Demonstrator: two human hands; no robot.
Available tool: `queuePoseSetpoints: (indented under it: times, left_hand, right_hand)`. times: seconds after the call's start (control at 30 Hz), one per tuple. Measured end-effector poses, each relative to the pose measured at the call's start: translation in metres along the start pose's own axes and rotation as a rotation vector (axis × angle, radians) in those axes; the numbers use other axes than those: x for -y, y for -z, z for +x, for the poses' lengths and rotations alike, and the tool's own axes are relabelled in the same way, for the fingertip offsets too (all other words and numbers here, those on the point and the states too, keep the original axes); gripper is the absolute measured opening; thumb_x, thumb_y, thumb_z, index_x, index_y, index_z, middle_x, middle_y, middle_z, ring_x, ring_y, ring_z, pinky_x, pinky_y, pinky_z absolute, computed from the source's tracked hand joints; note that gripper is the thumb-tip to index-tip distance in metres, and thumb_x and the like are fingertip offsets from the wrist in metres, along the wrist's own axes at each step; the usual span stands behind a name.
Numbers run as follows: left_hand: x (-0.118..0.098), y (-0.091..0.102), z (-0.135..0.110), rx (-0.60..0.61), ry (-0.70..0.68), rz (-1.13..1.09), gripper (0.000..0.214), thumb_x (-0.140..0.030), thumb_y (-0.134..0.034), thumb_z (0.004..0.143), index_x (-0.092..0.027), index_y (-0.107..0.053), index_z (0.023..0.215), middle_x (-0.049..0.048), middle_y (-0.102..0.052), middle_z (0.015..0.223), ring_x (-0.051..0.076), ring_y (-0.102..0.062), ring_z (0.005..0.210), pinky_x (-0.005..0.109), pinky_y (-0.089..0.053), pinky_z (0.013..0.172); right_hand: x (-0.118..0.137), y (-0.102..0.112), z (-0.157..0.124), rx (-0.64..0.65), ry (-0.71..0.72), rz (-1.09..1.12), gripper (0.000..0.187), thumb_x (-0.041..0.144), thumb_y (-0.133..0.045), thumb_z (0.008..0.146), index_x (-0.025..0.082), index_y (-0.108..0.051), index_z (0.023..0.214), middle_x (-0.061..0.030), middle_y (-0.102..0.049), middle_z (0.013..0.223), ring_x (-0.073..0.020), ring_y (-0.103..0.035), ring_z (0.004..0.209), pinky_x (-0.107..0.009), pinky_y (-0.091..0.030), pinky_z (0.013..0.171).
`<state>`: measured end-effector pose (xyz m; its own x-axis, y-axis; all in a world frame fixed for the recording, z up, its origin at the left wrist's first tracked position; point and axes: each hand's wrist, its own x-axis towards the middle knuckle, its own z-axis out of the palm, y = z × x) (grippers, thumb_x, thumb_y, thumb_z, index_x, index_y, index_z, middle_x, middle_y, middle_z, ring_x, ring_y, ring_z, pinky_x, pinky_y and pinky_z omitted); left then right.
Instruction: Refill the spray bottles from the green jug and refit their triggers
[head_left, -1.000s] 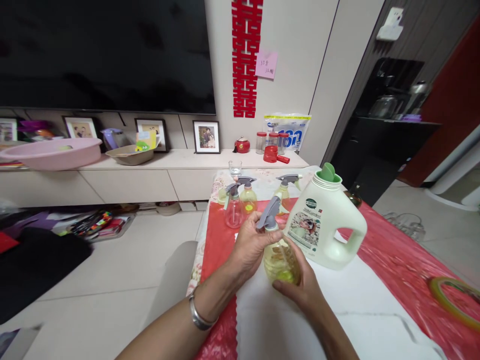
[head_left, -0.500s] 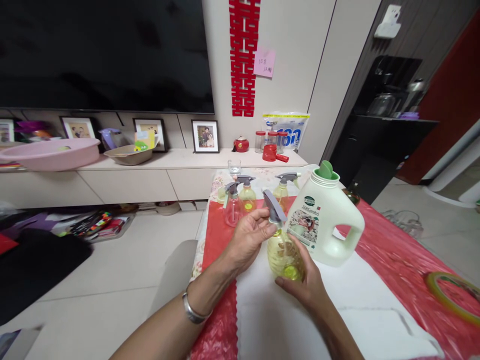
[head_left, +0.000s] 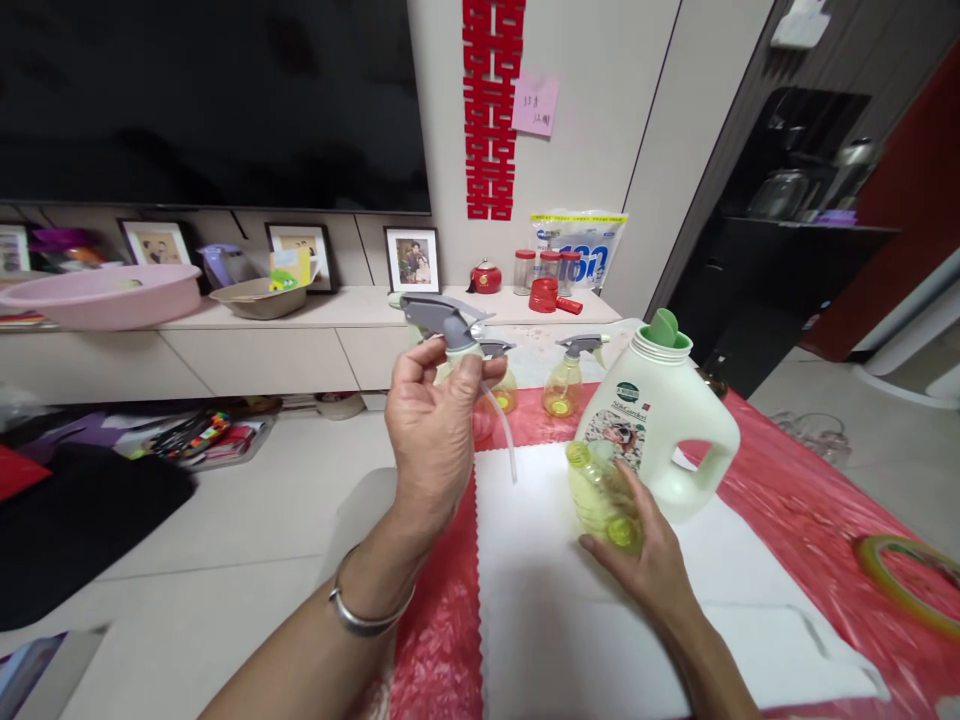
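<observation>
Between the thumb and fingers of my left hand [head_left: 439,420] is a grey trigger spray head [head_left: 448,328], its thin clear dip tube [head_left: 510,440] hanging down. My right hand [head_left: 649,555] grips a yellow-green see-through bottle [head_left: 600,495] round its side, tilted, its mouth uncovered toward the left. Just behind that bottle stands a large pale green jug [head_left: 664,410] with a handle and a green piece [head_left: 663,328] in its open neck. Farther back is a yellow spray bottle [head_left: 564,385] with its grey head on. Another spray bottle [head_left: 504,385] is partly hidden behind my left hand.
A white cloth [head_left: 547,640] lies over the red table cover [head_left: 435,620]. A roll of tape [head_left: 892,590] rests at the right. Behind the table, a long cabinet [head_left: 262,360] carries a pink basin [head_left: 105,295], picture frames and a red scoop [head_left: 547,296].
The spray head has come off the bottle and moved up and left with my left hand, its tube out. The bottle has shifted slightly right in my right hand.
</observation>
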<state>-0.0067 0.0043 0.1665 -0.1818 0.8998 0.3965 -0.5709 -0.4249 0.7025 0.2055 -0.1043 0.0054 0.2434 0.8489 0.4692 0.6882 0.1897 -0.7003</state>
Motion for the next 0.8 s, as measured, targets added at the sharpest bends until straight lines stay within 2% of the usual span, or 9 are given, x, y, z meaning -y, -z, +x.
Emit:
queuePoseSetpoints:
  times: [0.1,0.2,0.27,0.37,0.43,0.57,0.67,0.73,0.8]
  left_hand:
    - [0.017,0.011,-0.011,0.042,0.137,0.09,0.047,-0.038,-0.087,0.072,-0.022,-0.054,0.102,-0.0027,-0.069,0.092,0.016,-0.075,0.072,0.034,-0.061,0.076]
    - [0.057,0.028,-0.031,0.045,0.408,0.214,0.052,-0.039,-0.088,0.069,-0.02,-0.054,0.102,-0.0005,-0.068,0.089,0.017,-0.074,0.07,0.036,-0.06,0.075]
    - [0.088,0.041,-0.044,-0.02,0.545,0.36,0.049,-0.04,-0.086,0.07,-0.018,-0.053,0.1,0.0001,-0.066,0.085,0.017,-0.073,0.068,0.035,-0.057,0.072]
    - [0.122,0.057,-0.055,-0.064,0.552,0.554,0.041,-0.037,-0.081,0.074,-0.017,-0.054,0.096,0.0006,-0.063,0.082,0.016,-0.068,0.072,0.031,-0.052,0.072]
    - [0.132,0.065,-0.057,-0.07,0.517,0.621,0.038,-0.033,-0.082,0.071,-0.018,-0.055,0.094,-0.0002,-0.061,0.084,0.016,-0.064,0.077,0.031,-0.049,0.075]
    - [0.124,0.069,-0.058,-0.048,0.454,0.718,0.035,-0.027,-0.082,0.066,-0.02,-0.058,0.09,0.0005,-0.058,0.091,0.02,-0.058,0.087,0.036,-0.046,0.085]
    - [0.105,0.062,-0.068,-0.003,0.307,0.829,0.029,-0.023,-0.077,0.07,-0.022,-0.058,0.092,0.0027,-0.057,0.097,0.025,-0.055,0.102,0.043,-0.043,0.096]
    - [0.092,0.054,-0.078,0.129,0.209,0.847,0.024,-0.026,-0.068,0.08,-0.022,-0.058,0.101,0.0054,-0.058,0.101,0.026,-0.056,0.101,0.045,-0.044,0.095]
    - [0.082,0.043,-0.09,0.399,0.193,0.691,0.038,-0.03,-0.064,0.084,-0.022,-0.056,0.12,0.0099,-0.058,0.119,0.027,-0.057,0.107,0.046,-0.046,0.096]
  right_hand:
    - [-0.002,0.003,-0.004,-0.162,-0.025,0.077,0.094,0.046,-0.077,0.076,0.023,-0.033,0.155,-0.0146,-0.051,0.147,-0.0341,-0.054,0.13,-0.052,-0.049,0.106]
    - [0.001,0.003,-0.007,-0.283,-0.029,0.177,0.102,0.045,-0.081,0.071,0.02,-0.03,0.156,-0.0175,-0.043,0.152,-0.0379,-0.047,0.136,-0.057,-0.042,0.111]
    - [0.006,0.002,-0.007,-0.298,-0.034,0.227,0.104,0.043,-0.082,0.07,0.019,-0.03,0.156,-0.0185,-0.04,0.154,-0.0386,-0.041,0.14,-0.059,-0.037,0.115]
    - [0.014,0.0,-0.006,-0.291,-0.059,0.251,0.102,0.043,-0.081,0.072,0.017,-0.03,0.156,-0.0186,-0.038,0.155,-0.0379,-0.039,0.142,-0.058,-0.033,0.117]
    - [0.017,0.0,-0.005,-0.286,-0.071,0.239,0.101,0.045,-0.081,0.072,0.017,-0.031,0.155,-0.0185,-0.038,0.155,-0.0382,-0.039,0.142,-0.058,-0.033,0.117]
    - [0.018,0.001,-0.005,-0.239,-0.101,0.235,0.101,0.047,-0.08,0.072,0.018,-0.031,0.155,-0.0176,-0.041,0.153,-0.0384,-0.042,0.14,-0.057,-0.036,0.115]
    - [0.017,0.001,-0.005,-0.196,-0.113,0.267,0.101,0.046,-0.08,0.073,0.02,-0.029,0.157,-0.016,-0.043,0.152,-0.0365,-0.044,0.138,-0.056,-0.037,0.115]
    - [0.016,-0.001,-0.005,-0.172,-0.103,0.283,0.101,0.043,-0.08,0.074,0.02,-0.027,0.157,-0.0152,-0.042,0.154,-0.0354,-0.042,0.141,-0.054,-0.037,0.116]
    - [0.013,-0.004,-0.004,-0.134,-0.082,0.293,0.103,0.042,-0.08,0.074,0.021,-0.024,0.158,-0.0153,-0.04,0.155,-0.0347,-0.04,0.143,-0.051,-0.039,0.116]
